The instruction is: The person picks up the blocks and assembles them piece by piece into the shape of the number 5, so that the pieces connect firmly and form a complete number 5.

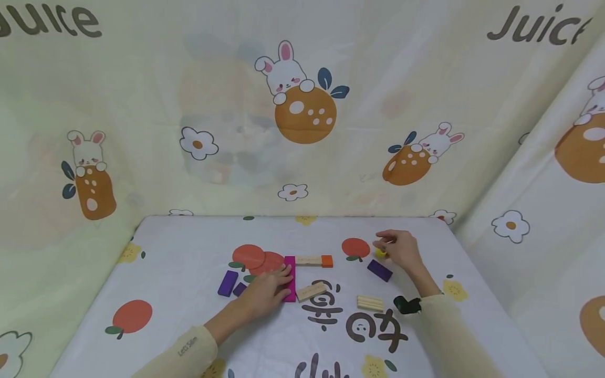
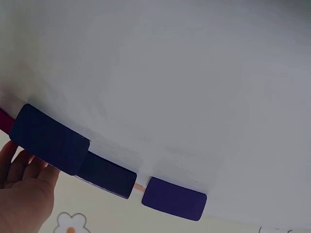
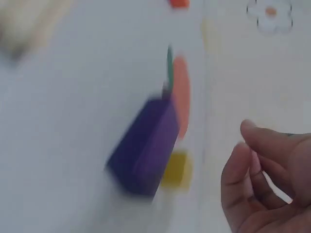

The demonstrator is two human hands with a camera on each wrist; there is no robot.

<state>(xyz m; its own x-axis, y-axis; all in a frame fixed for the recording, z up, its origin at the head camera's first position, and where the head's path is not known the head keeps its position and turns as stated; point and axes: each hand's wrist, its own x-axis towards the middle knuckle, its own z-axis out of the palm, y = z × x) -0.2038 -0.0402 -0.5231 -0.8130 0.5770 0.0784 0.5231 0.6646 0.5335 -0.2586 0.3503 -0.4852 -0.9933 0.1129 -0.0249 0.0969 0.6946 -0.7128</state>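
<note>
In the head view, the fingers of my left hand (image 1: 262,290) rest on a long magenta block (image 1: 290,278). A plain wooden block (image 1: 309,261) with an orange block (image 1: 326,261) at its end extends from its upper right side. Another wooden block (image 1: 312,291) lies slanted near its lower right. My right hand (image 1: 400,251) hovers by a small yellow block (image 1: 381,253), partly hidden in the head view. The right wrist view shows nothing between its loosely bent fingers, apart from the yellow block (image 3: 177,170). A purple block (image 1: 379,270) lies beside it.
Left of my left hand lie a purple block (image 1: 228,283) and a smaller, partly hidden purple block (image 1: 239,289). Pale wooden sticks or blocks (image 1: 370,303) sit side by side, near a dark object (image 1: 407,305) at the right wrist. A printed curtain (image 1: 227,178) rises behind the table.
</note>
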